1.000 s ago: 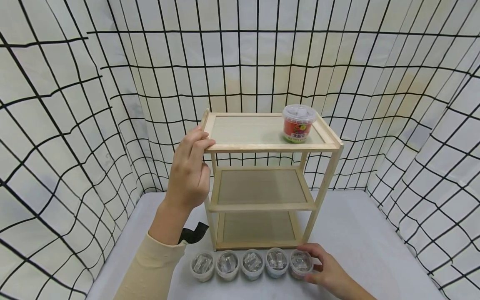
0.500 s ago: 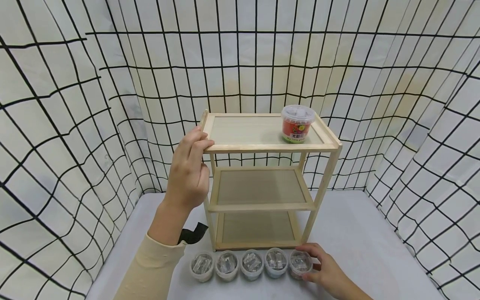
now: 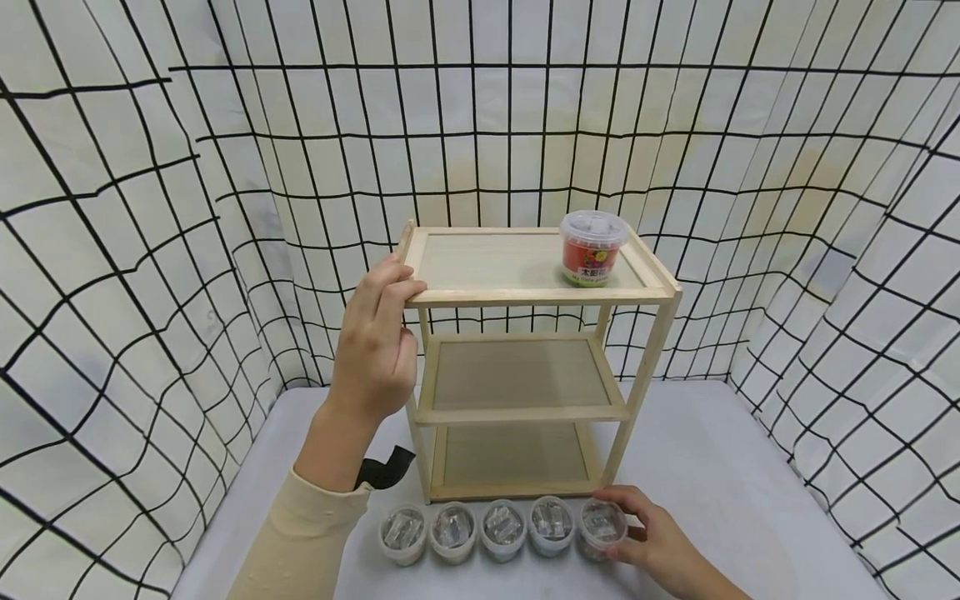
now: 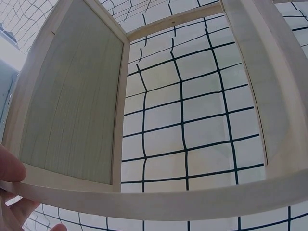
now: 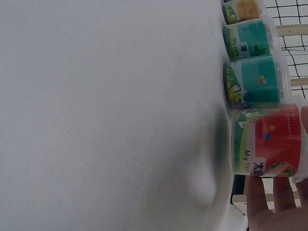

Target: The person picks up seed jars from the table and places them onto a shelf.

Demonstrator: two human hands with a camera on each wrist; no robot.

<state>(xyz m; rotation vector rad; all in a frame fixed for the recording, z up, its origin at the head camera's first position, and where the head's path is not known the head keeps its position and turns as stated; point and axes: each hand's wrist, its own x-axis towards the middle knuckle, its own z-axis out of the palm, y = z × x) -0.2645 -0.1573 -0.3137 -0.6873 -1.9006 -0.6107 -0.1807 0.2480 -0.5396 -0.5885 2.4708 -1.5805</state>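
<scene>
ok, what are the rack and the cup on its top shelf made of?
Rack: looks like pale, matte wood, seemingly unvarnished; fine grain-like lines show on a panel in the left wrist view.
Cup: probably plastic; its lid is see-through and shiny. The body's red print may be a label or direct; can't tell.

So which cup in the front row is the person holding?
The rightmost cup, with the red label: the right hand has thumb and fingers on it, while the other four cups stand untouched.

From my remote seat, I have the left hand (image 3: pixel 375 346) raised and gripping, the right hand (image 3: pixel 651 537) low, pinching.
</scene>
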